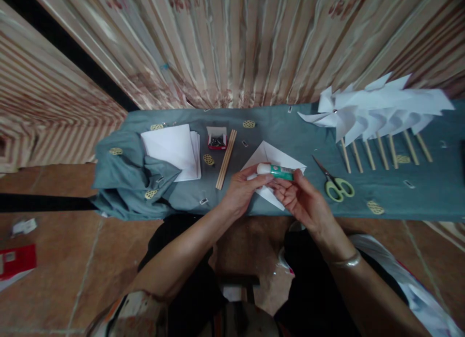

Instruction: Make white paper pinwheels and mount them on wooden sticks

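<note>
A green and white glue stick [281, 172] lies level between my two hands. My left hand [244, 185] pinches its white end, while my right hand [300, 194] grips the green end with its fingers curled. Beneath both hands a white paper square [283, 156] with cut or creased lines rests on the cloth, partly covered by them. To the right of my right hand are scissors [334, 183] with green handles. Left of my left hand lie several thin wooden sticks [226, 160] side by side.
A small red box [217, 139] of metal pins stands open behind the sticks. Farther left is a stack of white paper [170, 150]. Several white paper pinwheels [378, 111] on sticks lie at the right. Grey-green cloth [265, 119] covers the narrow table before a curtain [240, 46].
</note>
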